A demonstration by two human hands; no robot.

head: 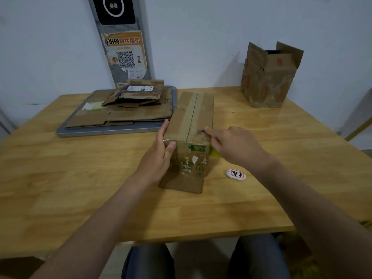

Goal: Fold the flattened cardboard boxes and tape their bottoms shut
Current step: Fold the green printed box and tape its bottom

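box point(189, 125): brown cardboard, paler tan tape strip along the top seam, green print and white label scraps on the near face. yellow-green item point(215, 154) at its 3 o'clock side. table point(80, 178): light orange-tan wood grain. tray point(108, 131): grey. tag point(236, 174): white, red-bordered patch, black characters. poster point(124, 55) at 11 o'clock: orange header, black-and-white qr code.

Two bare forearms reaching forward, left hand point(159, 156) curled in a grip, right hand point(235, 147) palm down, forefinger extended
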